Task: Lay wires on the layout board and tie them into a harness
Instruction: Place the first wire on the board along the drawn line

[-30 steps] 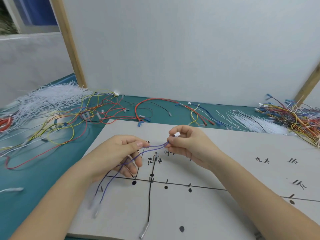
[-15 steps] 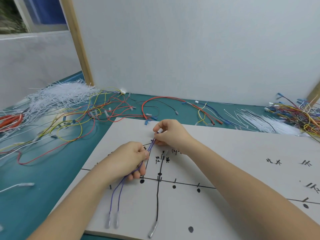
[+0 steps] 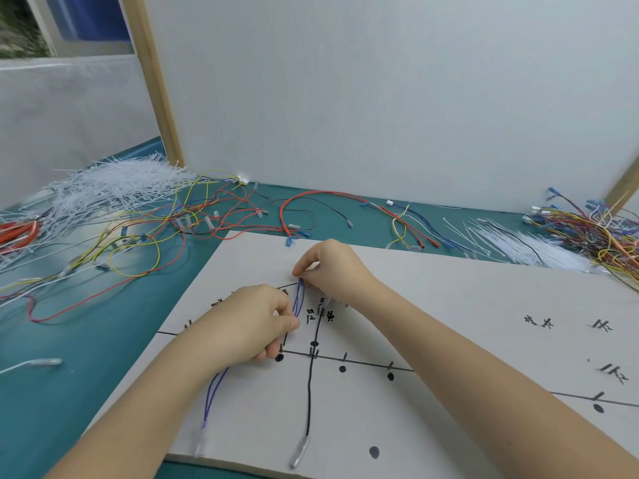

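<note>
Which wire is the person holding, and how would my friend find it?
Find the pale grey layout board on the teal table. Near its far edge, the left hand and right hand pinch a thin purple wire pair. The neighbouring black wire lies untouched.

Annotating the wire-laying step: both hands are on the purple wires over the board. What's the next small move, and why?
Probably press the purple wires flat onto the drawn black line running down to the junction dot. The right hand pinches their top end at the line's upper end, the left hand grips them lower down, and the free ends trail off-line across the layout board.
</note>
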### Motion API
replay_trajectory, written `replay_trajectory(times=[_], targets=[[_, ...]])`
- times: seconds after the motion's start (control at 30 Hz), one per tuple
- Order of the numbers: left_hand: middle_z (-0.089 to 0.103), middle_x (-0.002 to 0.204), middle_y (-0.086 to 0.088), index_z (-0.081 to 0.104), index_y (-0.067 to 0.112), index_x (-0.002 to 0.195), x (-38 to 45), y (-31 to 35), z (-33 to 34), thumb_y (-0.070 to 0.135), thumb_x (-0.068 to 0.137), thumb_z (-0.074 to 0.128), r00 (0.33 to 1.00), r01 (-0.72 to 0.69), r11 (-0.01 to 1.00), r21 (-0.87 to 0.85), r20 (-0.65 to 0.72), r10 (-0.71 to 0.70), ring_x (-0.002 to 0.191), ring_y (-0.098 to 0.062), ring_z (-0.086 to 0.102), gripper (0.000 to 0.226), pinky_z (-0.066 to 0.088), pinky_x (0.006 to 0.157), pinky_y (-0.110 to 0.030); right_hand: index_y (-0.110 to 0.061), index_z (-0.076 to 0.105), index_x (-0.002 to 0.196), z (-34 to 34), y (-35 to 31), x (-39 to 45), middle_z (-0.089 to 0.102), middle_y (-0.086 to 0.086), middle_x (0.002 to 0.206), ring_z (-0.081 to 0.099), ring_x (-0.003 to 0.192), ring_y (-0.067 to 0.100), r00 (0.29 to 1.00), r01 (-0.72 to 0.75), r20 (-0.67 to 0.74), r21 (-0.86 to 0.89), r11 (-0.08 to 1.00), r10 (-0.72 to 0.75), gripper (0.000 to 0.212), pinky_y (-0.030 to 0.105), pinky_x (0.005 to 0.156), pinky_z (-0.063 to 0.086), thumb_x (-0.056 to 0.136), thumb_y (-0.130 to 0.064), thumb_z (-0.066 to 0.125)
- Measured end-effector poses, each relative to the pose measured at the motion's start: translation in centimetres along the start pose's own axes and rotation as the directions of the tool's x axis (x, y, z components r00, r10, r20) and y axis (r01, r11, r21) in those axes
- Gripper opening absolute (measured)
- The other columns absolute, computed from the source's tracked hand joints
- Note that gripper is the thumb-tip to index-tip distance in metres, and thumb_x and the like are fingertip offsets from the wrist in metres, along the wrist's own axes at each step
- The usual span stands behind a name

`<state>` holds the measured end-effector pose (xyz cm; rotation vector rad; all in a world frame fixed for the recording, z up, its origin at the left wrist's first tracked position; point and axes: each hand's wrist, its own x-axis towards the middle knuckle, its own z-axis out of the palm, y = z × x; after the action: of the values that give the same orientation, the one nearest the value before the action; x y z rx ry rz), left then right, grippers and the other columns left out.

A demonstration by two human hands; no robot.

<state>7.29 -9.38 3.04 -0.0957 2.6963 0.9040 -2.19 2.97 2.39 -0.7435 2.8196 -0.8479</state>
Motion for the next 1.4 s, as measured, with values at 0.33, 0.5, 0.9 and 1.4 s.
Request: replay_trajectory(times=[0.33, 0.5, 0.9, 1.4], targets=[[0.035, 0.065, 0.000, 0.058, 0.014, 0.094, -1.9, 0.5, 2.1, 0.027, 0.095, 0.043, 0.992, -0.057, 0.718, 0.694, -0.044, 0.121, 0.078, -0.027, 0.048, 0.020, 0.039, 0.067, -0.031, -0.008, 0.065, 0.103, 0.3, -1.0, -2.5, 0.059, 0.008, 0.107, 0.050, 0.107, 0.028, 0.952, 0.307, 0.183, -0.519, 0.798, -0.247, 0.029, 0.034, 0.083, 0.049, 0.083, 0.005, 0.048], [0.024, 0.069, 0.004, 0.043, 0.019, 0.128, -3.4, -0.7, 3.1, 0.024, 0.100, 0.030, 0.987, -0.135, 0.595, 0.793, 0.058, 0.147, 0.090, -0.028, 0.048, 0.031, 0.032, 0.069, -0.027, -0.007, 0.065, 0.103, 0.1, -2.0, -3.1, 0.062, 0.013, 0.105, 0.055, 0.102, 0.031, 0.959, 0.271, 0.209, -0.485, 0.832, -0.191, 0.025, 0.032, 0.080, 0.049, 0.085, 0.001, 0.050], [0.065, 0.077, 0.008, 0.067, 0.039, 0.099, -3.3, -3.8, -0.7, 0.030, 0.088, 0.056, 0.943, -0.332, 0.884, 0.329, 0.118, 0.311, 0.070, -0.005, 0.057, 0.017, 0.046, 0.068, -0.022, -0.018, 0.065, 0.102, 1.1, -3.4, -8.3, 0.057, 0.008, 0.080, 0.056, 0.078, 0.031, 0.913, 0.404, 0.225, -0.393, 0.826, -0.339, 0.025, 0.033, 0.069, 0.049, 0.086, -0.004, 0.051], [0.071, 0.070, 0.002, 0.070, 0.017, 0.071, 1.7, -8.3, -6.0, -0.001, 0.074, 0.074, 0.941, -0.285, 0.951, -0.121, -0.224, 0.253, 0.061, 0.001, 0.060, 0.018, 0.044, 0.061, -0.007, -0.012, 0.055, 0.092, 2.3, -3.2, -8.5, 0.051, 0.006, 0.078, 0.047, 0.070, 0.029, 0.929, 0.368, 0.143, -0.438, 0.820, -0.341, 0.023, 0.030, 0.065, 0.042, 0.080, 0.005, 0.046]])
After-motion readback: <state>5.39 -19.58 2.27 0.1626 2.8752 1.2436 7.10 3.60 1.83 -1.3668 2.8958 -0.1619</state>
